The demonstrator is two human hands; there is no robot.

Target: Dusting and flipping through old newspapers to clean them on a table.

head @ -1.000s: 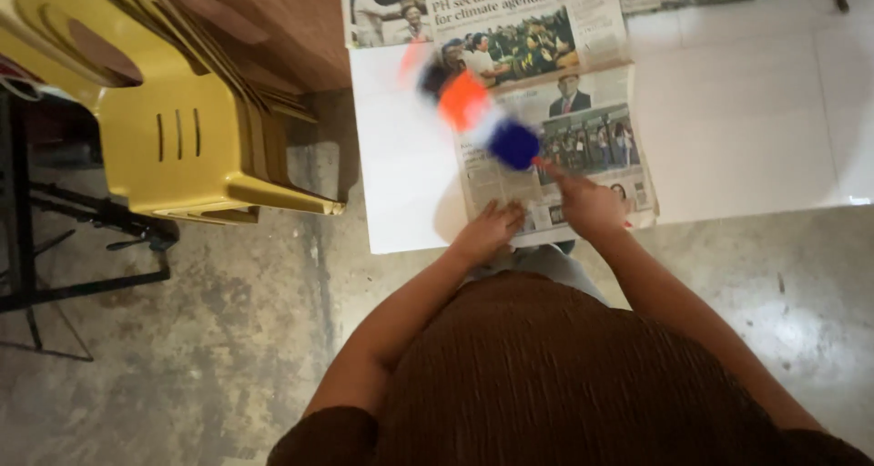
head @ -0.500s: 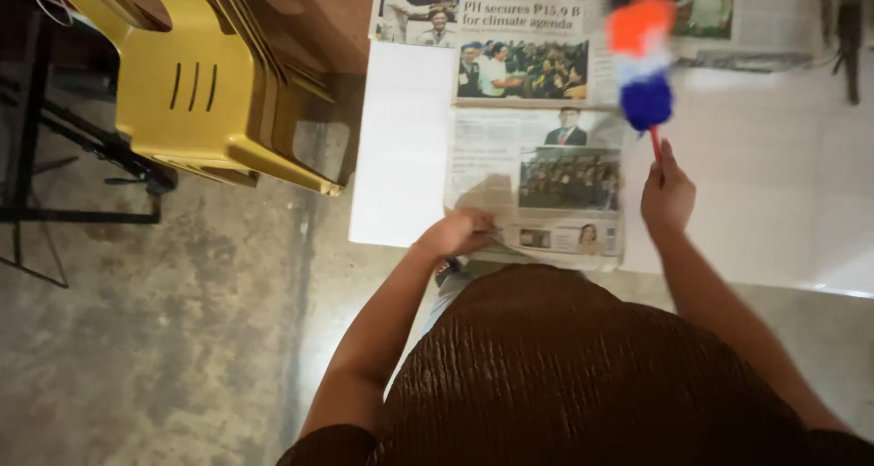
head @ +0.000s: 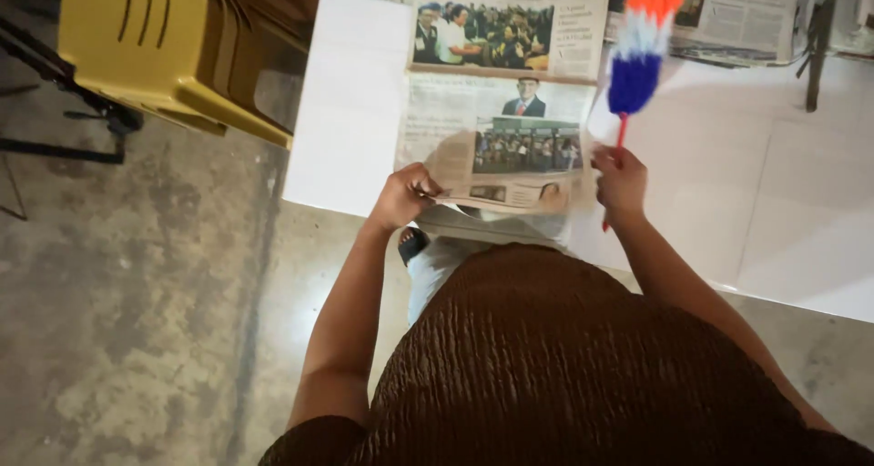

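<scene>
Both hands sit in the middle of the frame, either side of the newspaper (head: 505, 134). My left hand (head: 402, 196) pinches the paper's near left corner, fingers curled under the edge and thumb on top, lifting it slightly off the table (head: 350, 129). My right hand (head: 621, 179) is clenched around the thin red handle of a duster (head: 637, 43), which stands nearly upright and reaches to the upper right of the frame; its head is banded blue at the bottom, white in the middle and orange at the top.

I see the newspaper lying open on the white table, running from the top centre of the frame down to my hands, with photographs and columns of print showing. More newspaper (head: 746, 15) lies at the upper right, behind the duster. A yellow chair (head: 150, 47) fills the upper left, close to the table's left edge. Grey concrete floor (head: 127, 293) covers the lower left.
</scene>
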